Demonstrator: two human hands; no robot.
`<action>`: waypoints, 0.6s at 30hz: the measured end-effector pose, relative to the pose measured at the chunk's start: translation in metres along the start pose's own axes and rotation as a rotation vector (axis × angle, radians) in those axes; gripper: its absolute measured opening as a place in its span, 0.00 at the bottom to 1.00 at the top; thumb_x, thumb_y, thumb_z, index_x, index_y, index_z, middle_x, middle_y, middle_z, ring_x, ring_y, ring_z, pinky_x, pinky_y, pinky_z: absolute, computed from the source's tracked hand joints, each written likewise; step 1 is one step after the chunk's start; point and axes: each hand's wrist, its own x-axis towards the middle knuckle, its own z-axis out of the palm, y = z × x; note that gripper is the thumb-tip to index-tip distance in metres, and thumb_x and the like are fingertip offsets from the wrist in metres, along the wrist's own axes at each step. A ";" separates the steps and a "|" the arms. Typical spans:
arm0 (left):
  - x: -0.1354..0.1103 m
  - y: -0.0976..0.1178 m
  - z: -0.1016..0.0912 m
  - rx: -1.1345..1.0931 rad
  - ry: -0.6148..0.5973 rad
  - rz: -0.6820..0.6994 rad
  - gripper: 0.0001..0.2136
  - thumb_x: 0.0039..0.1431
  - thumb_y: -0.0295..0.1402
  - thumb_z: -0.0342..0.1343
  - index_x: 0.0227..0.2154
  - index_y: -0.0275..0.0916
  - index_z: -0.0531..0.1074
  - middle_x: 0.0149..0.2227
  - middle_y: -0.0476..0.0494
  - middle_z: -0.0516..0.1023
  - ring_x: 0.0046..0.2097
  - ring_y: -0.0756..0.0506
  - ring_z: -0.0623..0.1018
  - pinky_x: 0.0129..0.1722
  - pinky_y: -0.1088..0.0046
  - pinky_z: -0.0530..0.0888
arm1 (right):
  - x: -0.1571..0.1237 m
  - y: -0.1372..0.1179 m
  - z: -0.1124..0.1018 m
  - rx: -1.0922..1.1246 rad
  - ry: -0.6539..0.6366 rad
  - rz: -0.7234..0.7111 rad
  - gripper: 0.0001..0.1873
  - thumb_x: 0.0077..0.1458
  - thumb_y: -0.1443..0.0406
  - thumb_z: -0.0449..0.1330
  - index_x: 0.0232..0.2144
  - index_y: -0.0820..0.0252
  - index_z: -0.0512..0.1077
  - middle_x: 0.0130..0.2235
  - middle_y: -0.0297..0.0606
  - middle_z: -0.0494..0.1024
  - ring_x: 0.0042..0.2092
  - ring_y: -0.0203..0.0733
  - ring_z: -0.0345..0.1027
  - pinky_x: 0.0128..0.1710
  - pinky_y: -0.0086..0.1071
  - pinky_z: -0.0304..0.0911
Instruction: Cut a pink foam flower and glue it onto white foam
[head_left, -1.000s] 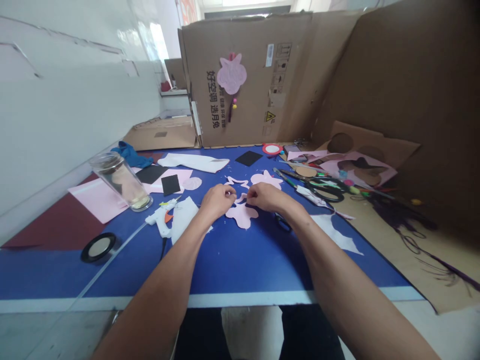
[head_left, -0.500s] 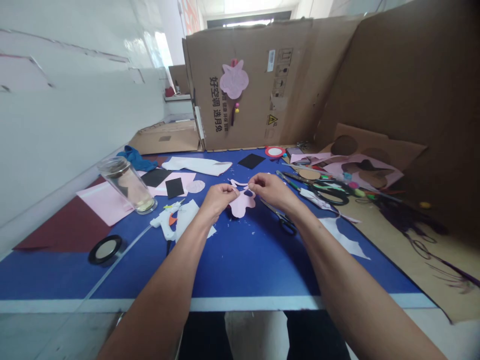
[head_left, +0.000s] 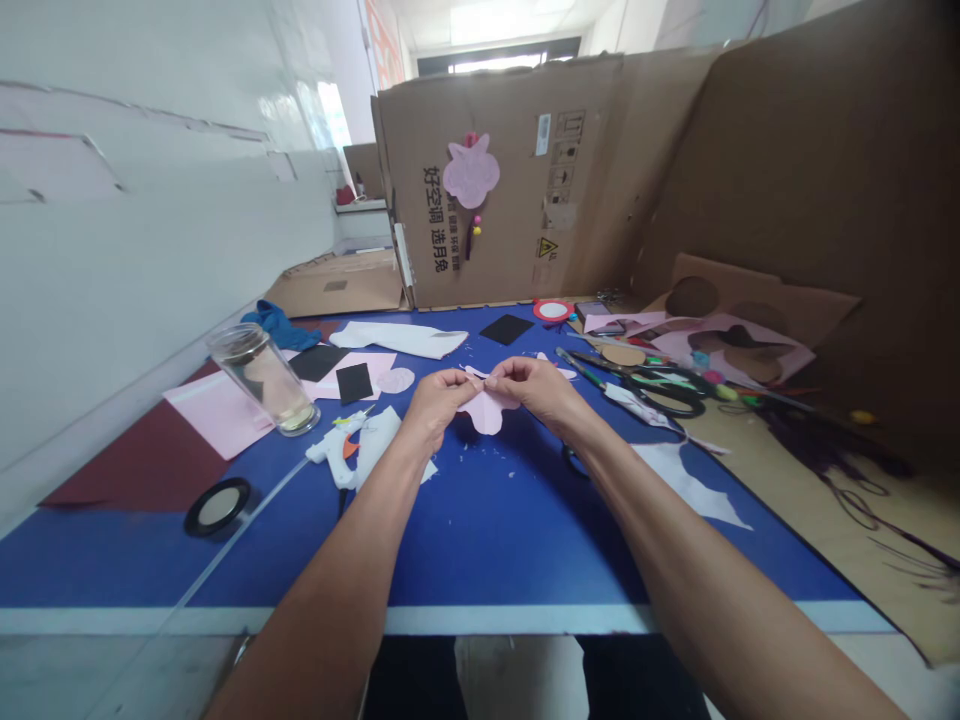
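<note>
Low over the blue table, both hands pinch a pink flower-shaped cutout [head_left: 486,415] by its upper part, its rounded lobes hanging below. My left hand [head_left: 441,405] is closed on the cutout's left side, thumb against fingers. Touching or nearly touching it, my right hand [head_left: 536,393] has its fingertips closed at the upper middle of the piece. A pink scrap [head_left: 553,366] shows behind my right hand. Under my right forearm lie scissors, with only part of a dark handle [head_left: 574,462] in sight. Small pale snippets are scattered on the table below the hands.
To the left are a glass jar [head_left: 262,378], a white glue gun [head_left: 335,452], a tape roll [head_left: 217,507] and pink sheets. Large scissors [head_left: 667,392], pens and scraps crowd the right. Cardboard walls [head_left: 510,240] rise behind, with a pink flower ornament [head_left: 471,172] hanging there.
My right hand has moved closer to my left, and their fingertips now meet near the cutout's upper middle. The dark gap in the piece no longer shows. The view has tilted slightly up.
</note>
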 end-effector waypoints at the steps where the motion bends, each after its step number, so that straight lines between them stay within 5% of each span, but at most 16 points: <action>1: 0.000 0.000 0.000 -0.002 -0.003 0.004 0.15 0.41 0.41 0.75 0.27 0.38 0.80 0.28 0.47 0.80 0.30 0.49 0.76 0.32 0.72 0.70 | 0.000 -0.001 0.000 0.004 0.003 -0.004 0.20 0.44 0.51 0.73 0.30 0.59 0.76 0.27 0.31 0.76 0.28 0.34 0.65 0.30 0.29 0.61; 10: -0.002 0.002 0.001 0.018 0.014 0.014 0.14 0.47 0.43 0.72 0.28 0.39 0.80 0.29 0.47 0.80 0.30 0.48 0.75 0.32 0.71 0.71 | -0.001 0.000 -0.002 0.038 0.000 -0.003 0.21 0.45 0.50 0.72 0.31 0.59 0.75 0.26 0.28 0.72 0.27 0.34 0.60 0.29 0.30 0.58; 18: -0.002 0.005 0.004 -0.038 0.091 0.044 0.17 0.42 0.45 0.74 0.27 0.37 0.80 0.28 0.48 0.79 0.30 0.49 0.74 0.33 0.72 0.71 | -0.003 -0.004 -0.002 0.049 -0.069 0.032 0.28 0.47 0.41 0.71 0.30 0.59 0.76 0.26 0.30 0.73 0.27 0.35 0.62 0.28 0.30 0.56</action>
